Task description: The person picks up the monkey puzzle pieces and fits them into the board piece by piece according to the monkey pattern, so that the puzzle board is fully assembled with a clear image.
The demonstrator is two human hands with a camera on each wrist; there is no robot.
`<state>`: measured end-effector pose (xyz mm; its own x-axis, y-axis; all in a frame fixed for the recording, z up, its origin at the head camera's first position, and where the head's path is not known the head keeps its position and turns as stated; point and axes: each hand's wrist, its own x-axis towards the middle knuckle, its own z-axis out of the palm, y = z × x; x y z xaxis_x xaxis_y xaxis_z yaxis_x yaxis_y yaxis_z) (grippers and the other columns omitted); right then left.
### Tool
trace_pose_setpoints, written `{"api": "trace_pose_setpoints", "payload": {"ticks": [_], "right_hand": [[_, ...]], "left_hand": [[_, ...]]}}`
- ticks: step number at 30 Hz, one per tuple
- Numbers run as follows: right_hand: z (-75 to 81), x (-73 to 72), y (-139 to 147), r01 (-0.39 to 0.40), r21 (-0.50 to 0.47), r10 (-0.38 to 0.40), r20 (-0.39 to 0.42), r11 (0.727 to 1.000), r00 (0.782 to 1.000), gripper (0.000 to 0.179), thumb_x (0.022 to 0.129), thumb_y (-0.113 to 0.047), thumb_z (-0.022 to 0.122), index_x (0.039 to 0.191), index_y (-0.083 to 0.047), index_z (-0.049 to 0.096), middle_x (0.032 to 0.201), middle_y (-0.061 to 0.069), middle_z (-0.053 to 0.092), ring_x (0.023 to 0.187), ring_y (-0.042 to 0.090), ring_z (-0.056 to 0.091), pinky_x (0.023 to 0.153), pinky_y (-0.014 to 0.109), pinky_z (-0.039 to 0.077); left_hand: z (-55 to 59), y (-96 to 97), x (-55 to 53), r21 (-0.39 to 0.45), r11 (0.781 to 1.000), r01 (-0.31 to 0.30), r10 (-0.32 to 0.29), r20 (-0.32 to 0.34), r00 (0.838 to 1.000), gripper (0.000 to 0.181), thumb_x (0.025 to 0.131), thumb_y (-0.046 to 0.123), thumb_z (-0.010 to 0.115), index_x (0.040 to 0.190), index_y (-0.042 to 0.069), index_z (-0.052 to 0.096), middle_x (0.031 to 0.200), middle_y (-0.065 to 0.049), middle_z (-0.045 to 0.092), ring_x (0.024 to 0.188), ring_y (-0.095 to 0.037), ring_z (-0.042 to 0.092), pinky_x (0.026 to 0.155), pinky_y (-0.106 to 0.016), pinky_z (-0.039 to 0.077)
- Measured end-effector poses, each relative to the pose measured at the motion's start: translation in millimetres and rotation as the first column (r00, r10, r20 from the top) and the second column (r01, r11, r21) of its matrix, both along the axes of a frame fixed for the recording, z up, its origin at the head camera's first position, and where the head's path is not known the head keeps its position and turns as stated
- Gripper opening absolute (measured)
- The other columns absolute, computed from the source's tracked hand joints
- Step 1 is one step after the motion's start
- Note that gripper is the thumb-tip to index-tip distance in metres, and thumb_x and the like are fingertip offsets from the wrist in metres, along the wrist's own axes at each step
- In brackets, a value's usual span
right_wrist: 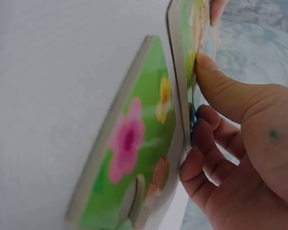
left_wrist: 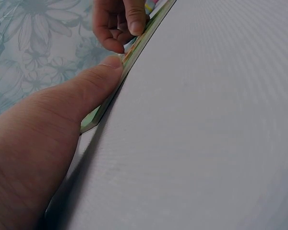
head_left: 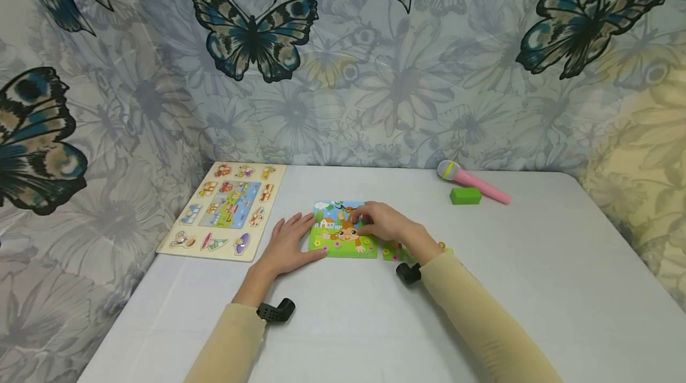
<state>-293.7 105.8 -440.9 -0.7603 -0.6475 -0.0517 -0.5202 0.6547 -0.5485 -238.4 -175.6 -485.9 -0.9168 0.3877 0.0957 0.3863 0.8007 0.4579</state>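
On the white table lies a picture puzzle with a cartoon animal, a house and flowers on green and blue. My left hand rests at its left side, fingers spread and thumb on its lower left edge. The thumb lies along the near edge in the left wrist view. Over the upper right of the puzzle, my right hand pinches a puzzle piece, mostly hidden by the fingers. A separate green flowered part lies just right of the puzzle, partly under the right wrist in the head view.
A wooden pegboard puzzle with small pictured pieces lies at the left. Toward the back right are a pink toy microphone and a green block. Butterfly-patterned cloth hangs behind the table.
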Motion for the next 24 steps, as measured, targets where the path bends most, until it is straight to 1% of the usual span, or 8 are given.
{"api": "trace_pose_setpoints", "payload": {"ticks": [6,12,16,20,24], "right_hand": [[-0.3,-1.0,4.2,-0.017,-0.012,0.017,0.011,1.000,1.000,0.015,0.097,-0.015,0.071,0.112,-0.014,0.072,0.096,0.001,0.056,0.086,0.017,0.050,0.081,0.034,0.046],[-1.1,0.2,4.1,-0.030,0.001,0.030,-0.013,1.000,0.999,0.017,0.097,-0.015,0.070,0.114,-0.014,0.072,0.098,0.002,0.057,0.086,0.017,0.050,0.081,0.034,0.046],[0.1,1.4,5.0,-0.036,-0.012,0.036,-0.019,0.999,0.999,0.017,0.097,-0.014,0.070,0.114,-0.013,0.072,0.101,0.002,0.059,0.085,0.016,0.050,0.081,0.034,0.047],[4.3,4.0,9.3,-0.015,-0.053,0.016,0.021,0.998,1.000,0.020,0.097,-0.016,0.070,0.116,-0.013,0.073,0.104,-0.001,0.062,0.082,0.016,0.051,0.077,0.034,0.047],[10.4,7.2,18.0,0.017,-0.087,-0.014,0.043,0.996,0.999,0.022,0.098,-0.016,0.069,0.120,-0.011,0.072,0.099,-0.003,0.063,0.081,0.017,0.054,0.073,0.034,0.048]], "left_hand": [[0.0,0.1,-0.7,0.001,1.000,-0.003,0.003,-0.009,1.000,0.089,0.087,0.062,0.068,0.155,0.010,0.042,0.161,-0.005,0.036,0.150,-0.031,0.022,0.119,-0.057,0.007],[-1.5,-0.8,-1.4,-0.011,1.000,-0.002,0.002,-0.004,1.000,0.090,0.087,0.063,0.067,0.156,0.011,0.041,0.162,-0.004,0.034,0.151,-0.029,0.021,0.120,-0.056,0.007],[-1.4,-1.1,-1.4,-0.002,1.000,-0.002,0.002,-0.011,1.000,0.090,0.087,0.063,0.068,0.155,0.010,0.042,0.161,-0.005,0.035,0.150,-0.030,0.022,0.119,-0.057,0.008],[-1.0,-1.3,-1.1,0.001,1.000,-0.002,0.002,-0.012,1.000,0.089,0.087,0.062,0.068,0.155,0.010,0.042,0.161,-0.005,0.035,0.150,-0.030,0.022,0.119,-0.057,0.007],[-0.7,-1.0,-0.9,0.003,1.000,0.000,0.000,-0.007,1.000,0.090,0.087,0.062,0.068,0.155,0.010,0.042,0.161,-0.005,0.035,0.150,-0.030,0.022,0.120,-0.056,0.007]]}}
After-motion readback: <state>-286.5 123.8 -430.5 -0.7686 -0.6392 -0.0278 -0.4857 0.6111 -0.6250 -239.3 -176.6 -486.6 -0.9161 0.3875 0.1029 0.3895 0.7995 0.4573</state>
